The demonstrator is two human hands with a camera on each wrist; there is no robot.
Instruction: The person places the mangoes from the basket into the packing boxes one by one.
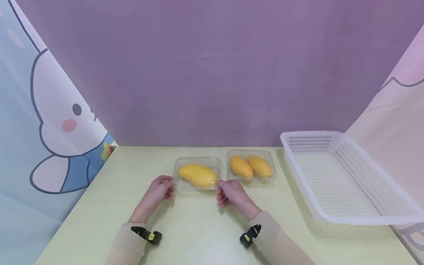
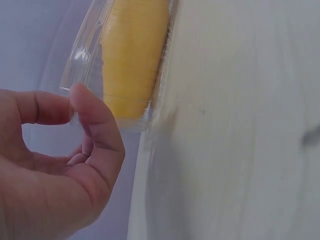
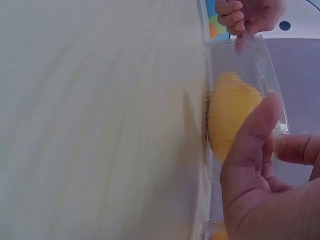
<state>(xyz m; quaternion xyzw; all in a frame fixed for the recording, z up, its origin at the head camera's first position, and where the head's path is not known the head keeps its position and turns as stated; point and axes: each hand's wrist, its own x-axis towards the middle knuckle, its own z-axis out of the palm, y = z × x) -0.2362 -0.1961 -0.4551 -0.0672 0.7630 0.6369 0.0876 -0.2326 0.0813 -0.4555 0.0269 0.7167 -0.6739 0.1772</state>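
A clear plastic box (image 1: 185, 161) with one long yellow mango (image 1: 198, 175) in it is in front of me in the head view. My left hand (image 1: 159, 192) pinches its left edge between thumb and index finger, the other fingers curled below. At the right edge, my right hand (image 1: 234, 195) pinches the rim the same way. In the right wrist view the mango (image 3: 232, 112) shows through the box's clear wall, with the left hand (image 3: 250, 15) at the far end. The left wrist view has the mango (image 2: 134, 55) just beyond the left fingertips.
To the right of this box stands a second clear box (image 1: 251, 151) holding two mangoes (image 1: 241, 167). A large white perforated basket (image 1: 299, 184) sits on the right side of the pale tabletop (image 1: 198, 235). A purple backdrop (image 1: 212, 73) rises behind the table.
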